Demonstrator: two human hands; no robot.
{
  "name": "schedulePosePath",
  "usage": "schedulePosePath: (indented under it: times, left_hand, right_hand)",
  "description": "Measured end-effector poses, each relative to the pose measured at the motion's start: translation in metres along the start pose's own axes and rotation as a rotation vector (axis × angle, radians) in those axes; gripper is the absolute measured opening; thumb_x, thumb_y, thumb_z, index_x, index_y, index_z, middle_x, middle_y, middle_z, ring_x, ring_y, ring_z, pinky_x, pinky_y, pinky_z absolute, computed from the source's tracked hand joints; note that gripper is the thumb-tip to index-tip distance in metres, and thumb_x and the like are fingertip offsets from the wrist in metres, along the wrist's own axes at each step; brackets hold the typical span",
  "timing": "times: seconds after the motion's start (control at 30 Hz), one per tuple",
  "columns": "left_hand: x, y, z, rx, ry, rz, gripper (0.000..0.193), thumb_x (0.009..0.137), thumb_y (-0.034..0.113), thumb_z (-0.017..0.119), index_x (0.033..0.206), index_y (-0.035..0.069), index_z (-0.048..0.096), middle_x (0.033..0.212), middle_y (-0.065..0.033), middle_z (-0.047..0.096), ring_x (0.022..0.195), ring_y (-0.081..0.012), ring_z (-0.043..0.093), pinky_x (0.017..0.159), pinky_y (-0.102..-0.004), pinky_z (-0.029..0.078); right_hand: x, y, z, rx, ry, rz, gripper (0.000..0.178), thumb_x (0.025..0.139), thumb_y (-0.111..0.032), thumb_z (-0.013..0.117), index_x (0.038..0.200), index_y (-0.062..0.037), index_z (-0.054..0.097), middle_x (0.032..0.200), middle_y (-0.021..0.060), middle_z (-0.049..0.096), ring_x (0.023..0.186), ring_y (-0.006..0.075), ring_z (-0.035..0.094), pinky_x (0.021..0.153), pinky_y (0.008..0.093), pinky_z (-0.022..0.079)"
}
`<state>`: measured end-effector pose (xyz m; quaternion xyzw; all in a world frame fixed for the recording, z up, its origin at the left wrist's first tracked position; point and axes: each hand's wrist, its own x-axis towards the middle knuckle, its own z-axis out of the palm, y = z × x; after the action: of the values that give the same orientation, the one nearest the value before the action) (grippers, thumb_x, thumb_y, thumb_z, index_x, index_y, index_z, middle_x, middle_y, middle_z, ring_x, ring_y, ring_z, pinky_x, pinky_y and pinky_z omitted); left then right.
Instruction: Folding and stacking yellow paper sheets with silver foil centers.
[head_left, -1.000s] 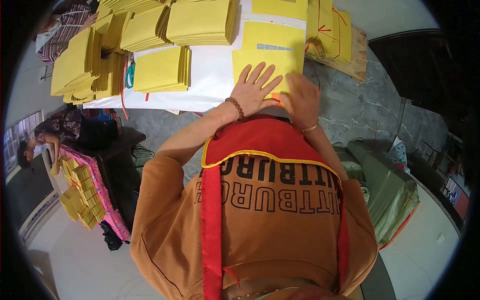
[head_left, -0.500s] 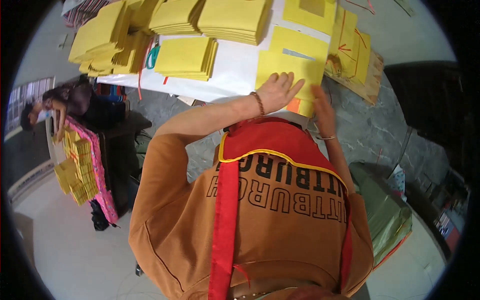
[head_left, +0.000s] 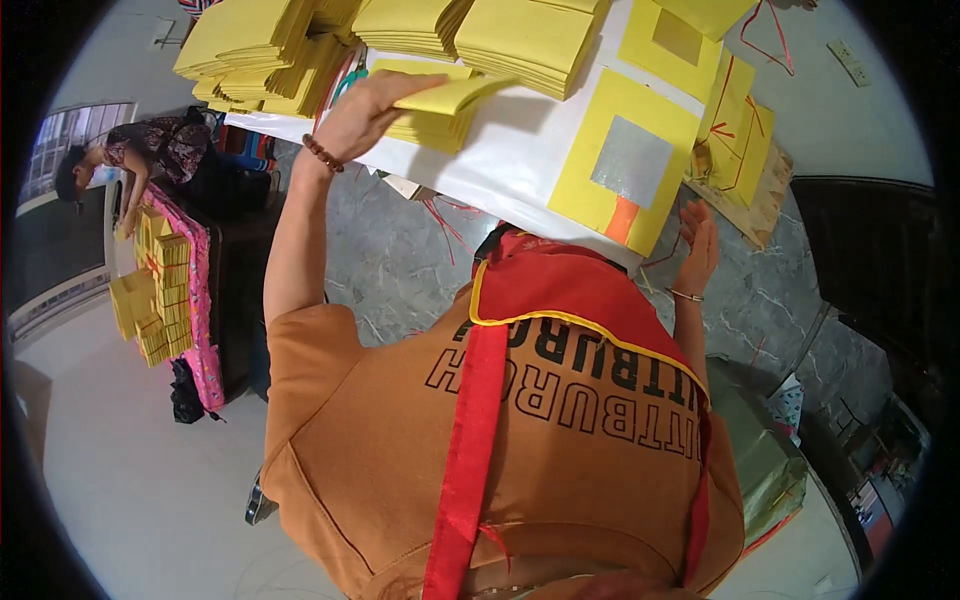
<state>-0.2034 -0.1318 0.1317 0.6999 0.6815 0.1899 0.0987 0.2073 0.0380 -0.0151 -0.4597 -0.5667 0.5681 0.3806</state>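
At the left part of the table, my left hand is closed on a folded yellow paper. That paper hovers above, or rests upon, a small stack of folded yellow papers; the contact is hard to see. A flat yellow sheet lies near the table's right edge. On it are a shiny grey rectangle and an orange strip. My right hand is just off that edge beside the sheet, fingers stretched and holding nothing.
Thick stacks of folded yellow paper line the far side of the white-covered table. Tied yellow bundles sit on a wooden board at right. Another person bends over a pink-covered table at far left.
My left hand has swung left from the flat sheet to the small stack, carrying a folded paper. My right hand has drawn back off the table edge. The grey rectangle is now uncovered.
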Motion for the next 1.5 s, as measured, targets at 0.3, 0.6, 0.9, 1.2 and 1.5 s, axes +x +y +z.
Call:
schedulePosePath:
  times: [0.3, 0.6, 0.9, 1.2, 1.5]
  left_hand:
    - [-0.047, -0.098, 0.100, 0.524, 0.003, -0.144, 0.064, 0.076, 0.002, 0.049, 0.131, 0.033, 0.040, 0.133, 0.0002, 0.044, 0.114, -0.0244, 0.045, 0.094, -0.0414, 0.033]
    - [-0.048, -0.092, 0.107, 0.550, -0.162, -0.183, 0.081, 0.074, 0.002, 0.053, 0.140, 0.033, 0.018, 0.146, -0.0056, 0.017, 0.132, -0.0310, 0.021, 0.105, -0.0486, 0.020]
    - [0.025, 0.012, 0.098, 0.033, 0.026, 0.148, 0.056, 0.063, -0.001, 0.056, 0.118, 0.008, 0.052, 0.115, -0.0155, 0.055, 0.099, -0.0307, 0.055, 0.085, -0.0405, 0.044]
    - [0.059, 0.120, 0.182, -0.052, -0.045, 0.488, 0.025, 0.078, 0.020, 0.062, 0.101, 0.008, 0.060, 0.100, -0.0064, 0.059, 0.092, -0.0212, 0.053, 0.077, -0.0336, 0.042]
    - [0.079, 0.108, 0.186, -0.630, -0.283, 0.100, 0.017, 0.082, 0.018, 0.058, 0.085, 0.002, 0.063, 0.078, -0.0106, 0.062, 0.074, -0.0249, 0.058, 0.067, -0.0317, 0.046]
  right_hand:
    - [0.001, -0.005, 0.014, -0.143, -0.074, -0.059, 0.037, 0.095, -0.028, 0.038, 0.114, -0.0022, 0.056, 0.106, 0.0066, 0.060, 0.098, 0.0143, 0.053, 0.084, 0.0292, 0.039]
    - [0.001, 0.010, 0.015, -0.427, -0.041, -0.406, 0.019, 0.086, -0.013, 0.055, 0.102, -0.0042, 0.061, 0.100, 0.0080, 0.061, 0.097, 0.0208, 0.055, 0.085, 0.0324, 0.041]
    - [0.004, 0.003, 0.019, -0.609, -0.182, -0.590, 0.016, 0.074, -0.011, 0.063, 0.089, -0.0061, 0.065, 0.099, 0.0083, 0.062, 0.097, 0.0274, 0.055, 0.085, 0.0368, 0.042]
    - [0.004, 0.018, 0.013, -0.473, -0.194, -0.459, 0.013, 0.077, -0.014, 0.061, 0.087, -0.0070, 0.066, 0.102, 0.0075, 0.062, 0.099, 0.0237, 0.054, 0.088, 0.0338, 0.040]
    - [0.005, 0.024, 0.014, -0.231, -0.151, -0.273, 0.024, 0.088, -0.019, 0.050, 0.087, -0.0045, 0.069, 0.101, 0.0067, 0.062, 0.099, 0.0192, 0.052, 0.089, 0.0302, 0.038]
